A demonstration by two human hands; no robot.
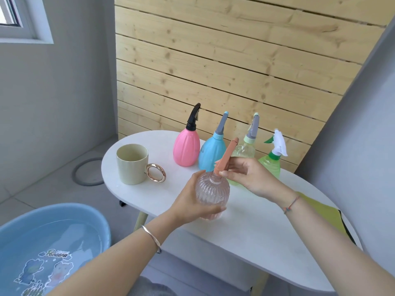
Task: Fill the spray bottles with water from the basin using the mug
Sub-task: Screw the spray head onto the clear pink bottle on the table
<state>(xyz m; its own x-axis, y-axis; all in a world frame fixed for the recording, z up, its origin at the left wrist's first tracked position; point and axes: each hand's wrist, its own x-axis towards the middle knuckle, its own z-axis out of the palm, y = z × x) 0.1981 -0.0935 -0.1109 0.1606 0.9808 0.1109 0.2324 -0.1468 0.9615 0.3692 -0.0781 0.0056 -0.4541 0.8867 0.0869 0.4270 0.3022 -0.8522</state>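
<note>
At frame centre the left hand (192, 202) clasps the clear bottle (213, 192) on the table (256, 231); the right hand (253, 178) pinches its orange spray head (227, 159). A hard twist could knock the blue bottle (211, 154) just behind; mug (131, 166) centre-left, basin (27, 222) lower left.

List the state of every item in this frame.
Clear bottle: upright, gripped by left hand.
Orange spray head: at its neck, pinched by right hand.
Mug: upright, unheld.
Basin: holds water.
Pink bottle: upright, spray head on.
Blue bottle: upright, spray head on.
Pale green bottle: upright, spray head on.
Green bottle: upright, spray head on.
</note>
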